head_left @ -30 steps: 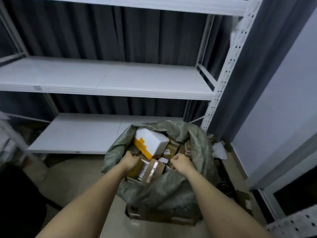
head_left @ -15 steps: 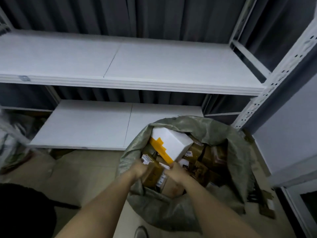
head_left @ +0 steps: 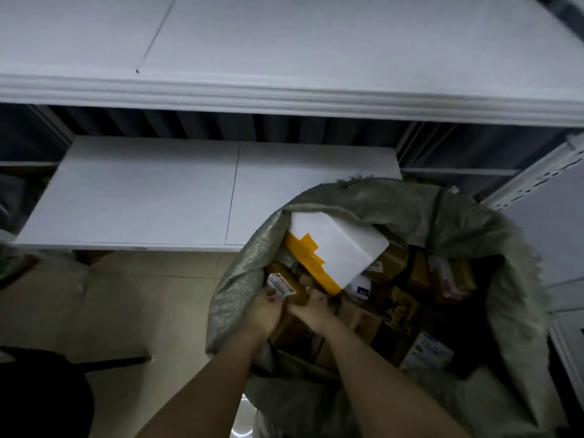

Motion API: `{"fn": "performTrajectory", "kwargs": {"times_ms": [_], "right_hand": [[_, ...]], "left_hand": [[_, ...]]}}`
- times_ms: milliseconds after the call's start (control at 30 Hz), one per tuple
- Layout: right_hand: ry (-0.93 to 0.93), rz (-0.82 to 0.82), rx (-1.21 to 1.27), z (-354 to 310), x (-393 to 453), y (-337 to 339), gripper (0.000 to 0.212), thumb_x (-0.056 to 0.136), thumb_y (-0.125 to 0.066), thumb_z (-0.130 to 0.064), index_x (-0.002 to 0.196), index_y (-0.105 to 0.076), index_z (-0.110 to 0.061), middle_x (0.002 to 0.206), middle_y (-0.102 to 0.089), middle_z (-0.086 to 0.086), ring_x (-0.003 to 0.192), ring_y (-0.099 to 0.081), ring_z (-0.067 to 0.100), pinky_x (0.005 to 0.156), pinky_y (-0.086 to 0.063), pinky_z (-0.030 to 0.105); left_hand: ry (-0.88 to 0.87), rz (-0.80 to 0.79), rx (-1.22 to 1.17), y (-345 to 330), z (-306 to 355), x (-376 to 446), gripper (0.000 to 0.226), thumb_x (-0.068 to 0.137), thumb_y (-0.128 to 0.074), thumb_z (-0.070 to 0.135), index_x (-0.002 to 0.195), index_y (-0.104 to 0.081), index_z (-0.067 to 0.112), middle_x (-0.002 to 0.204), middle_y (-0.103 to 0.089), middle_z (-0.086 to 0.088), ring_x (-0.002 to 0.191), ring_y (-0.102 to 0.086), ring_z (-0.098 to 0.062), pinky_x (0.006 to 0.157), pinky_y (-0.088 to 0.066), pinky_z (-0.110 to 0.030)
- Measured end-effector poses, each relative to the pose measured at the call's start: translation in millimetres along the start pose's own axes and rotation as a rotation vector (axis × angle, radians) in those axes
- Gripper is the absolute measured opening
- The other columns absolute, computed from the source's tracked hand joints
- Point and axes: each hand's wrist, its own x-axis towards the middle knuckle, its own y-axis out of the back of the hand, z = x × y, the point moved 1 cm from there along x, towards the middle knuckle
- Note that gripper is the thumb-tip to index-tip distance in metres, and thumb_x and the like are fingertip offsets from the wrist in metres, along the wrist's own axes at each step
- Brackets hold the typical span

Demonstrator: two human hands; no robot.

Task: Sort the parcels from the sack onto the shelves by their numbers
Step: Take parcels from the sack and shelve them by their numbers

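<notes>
Both hands, left hand and right hand, gripping small brown labelled parcel at sack near-left rim; likely light, stiff cardboard, best held by opposite edges.

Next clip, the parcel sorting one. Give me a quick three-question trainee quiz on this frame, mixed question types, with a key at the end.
1. True or false: both shelves in view already carry parcels.
2. Multiple choice: the white foam box with yellow tape is
A) on the lower shelf
B) on the floor
C) at the top of the open sack
3. Short answer: what are the left hand and the right hand doing?

Key
1. False; no parcel shows on either shelf.
2. C
3. Both reach into the sack's mouth and grip a small brown parcel with a white label, which is not yet lifted clear of the sack.
</notes>
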Motion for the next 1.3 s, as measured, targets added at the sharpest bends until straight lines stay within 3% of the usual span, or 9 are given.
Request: {"fn": "performTrajectory", "kwargs": {"times_ms": [133,367,500,667,800,1067,1133,1200,1300], "right_hand": [[-0.087,0.010,0.041,3.5,18.4,-7.6,0.130,0.031,-0.060,-0.072,0.146,-0.032,-0.018,0.147,-0.032,0.013,0.139,-0.030,0.028,0.112,-0.034,0.040],[-0.192,-0.076,0.303,18.3,41.1,-7.7,0.106,0.068,-0.085,-0.034,0.150,-0.020,-0.018,0.148,-0.035,0.013,0.133,-0.041,0.031,0.108,-0.039,0.046],[-0.189,-0.023,0.162,18.5,26.2,-2.6,0.094,0.072,-0.077,-0.046,0.147,-0.023,-0.028,0.148,-0.023,0.012,0.134,-0.032,0.032,0.105,-0.036,0.037],[-0.192,-0.006,-0.029,-0.4,-24.4,21.0,0.112,0.052,-0.051,-0.075,0.149,-0.014,-0.032,0.149,-0.013,0.010,0.136,-0.025,0.037,0.109,-0.031,0.045],[-0.183,0.030,-0.129,-13.6,-64.0,56.0,0.103,0.069,-0.048,-0.079,0.152,-0.006,-0.034,0.158,-0.003,0.008,0.143,-0.013,0.039,0.112,-0.023,0.049],[-0.237,0.041,0.386,-44.9,-145.1,147.1,0.077,0.074,-0.056,-0.075,0.129,-0.046,-0.023,0.106,-0.060,0.005,0.093,-0.058,0.023,0.068,-0.048,0.032],[-0.219,0.077,0.461,-56.0,-164.1,167.2,0.065,0.071,-0.058,-0.076,0.106,-0.051,-0.022,0.091,-0.058,0.006,0.082,-0.056,0.022,0.060,-0.047,0.031],[-0.183,0.129,0.555,-66.8,-179.0,182.4,0.062,0.066,-0.064,-0.075,0.091,-0.051,-0.020,0.087,-0.060,0.008,0.080,-0.059,0.024,0.062,-0.052,0.033],[-0.122,0.144,0.688,-81.0,-198.6,200.7,0.081,0.059,-0.067,-0.078,0.108,-0.059,-0.014,0.104,-0.067,0.010,0.098,-0.063,0.026,0.090,-0.053,0.039]], "left_hand": [[0.035,0.000,-0.041,-3.8,-8.9,16.5,0.026,0.099,-0.045,0.014,0.119,-0.060,0.006,0.119,-0.063,-0.018,0.110,-0.058,-0.031,0.100,-0.044,-0.039],[0.083,-0.011,-0.048,-2.3,-14.5,28.5,0.028,0.097,-0.051,0.016,0.122,-0.057,0.005,0.116,-0.062,-0.015,0.107,-0.058,-0.029,0.091,-0.045,-0.029],[0.055,0.015,0.010,-1.5,-15.0,28.7,0.019,0.097,-0.047,0.012,0.111,-0.059,0.007,0.107,-0.062,-0.012,0.085,-0.056,-0.017,0.066,-0.040,-0.023],[0.135,-0.036,0.073,-1.7,2.0,10.7,0.033,0.097,-0.046,0.028,0.119,-0.058,0.006,0.116,-0.064,-0.018,0.102,-0.060,-0.029,0.089,-0.047,-0.032],[0.146,-0.106,0.063,-1.8,30.1,-12.3,0.046,0.096,-0.048,0.032,0.129,-0.053,0.001,0.127,-0.059,-0.022,0.116,-0.057,-0.034,0.103,-0.042,-0.042],[0.041,-0.161,-0.083,1.2,115.4,-80.0,0.057,0.096,-0.053,0.034,0.138,-0.043,-0.004,0.134,-0.053,-0.022,0.122,-0.053,-0.034,0.104,-0.043,-0.041],[0.045,-0.194,-0.152,-3.9,139.9,-102.1,0.057,0.097,-0.048,0.040,0.135,-0.046,-0.001,0.128,-0.057,-0.022,0.111,-0.059,-0.033,0.086,-0.053,-0.034],[0.037,-0.226,-0.172,-6.0,161.5,-125.9,0.055,0.094,-0.046,0.051,0.123,-0.055,0.005,0.109,-0.066,-0.019,0.085,-0.065,-0.026,0.054,-0.051,-0.024],[0.021,-0.242,-0.168,-5.0,184.2,-148.8,0.060,0.082,-0.047,0.070,0.106,-0.059,0.016,0.098,-0.067,-0.015,0.084,-0.067,-0.031,0.066,-0.055,-0.033]]}}
